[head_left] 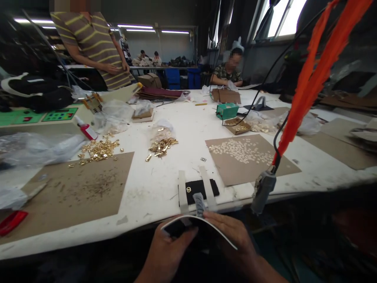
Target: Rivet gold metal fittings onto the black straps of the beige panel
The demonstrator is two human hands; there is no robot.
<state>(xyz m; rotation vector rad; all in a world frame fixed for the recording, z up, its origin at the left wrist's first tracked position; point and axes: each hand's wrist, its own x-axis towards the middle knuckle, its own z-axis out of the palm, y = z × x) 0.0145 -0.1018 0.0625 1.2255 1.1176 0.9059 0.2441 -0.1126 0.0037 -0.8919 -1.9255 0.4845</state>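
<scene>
Both hands hold a black piece with a pale edge (216,228), bent into an arch just off the table's front edge. My left hand (169,245) is closed on its left end, the thumb pressed on the dark inner face. My right hand (235,232) grips the right side, fingers lying along the outer face. A grey wrapped strip (199,202) sticks up from behind the piece. Beyond it, on the table, lies a black panel with a gold emblem (194,189), crossed by two pale strips.
Gold metal pieces (161,147) and gold fittings (100,149) lie in piles on the white table (185,129). Small pale parts cover a brown board (235,173). A grey power tool (263,190) hangs from an orange cord at right. Two people stand or sit across the table.
</scene>
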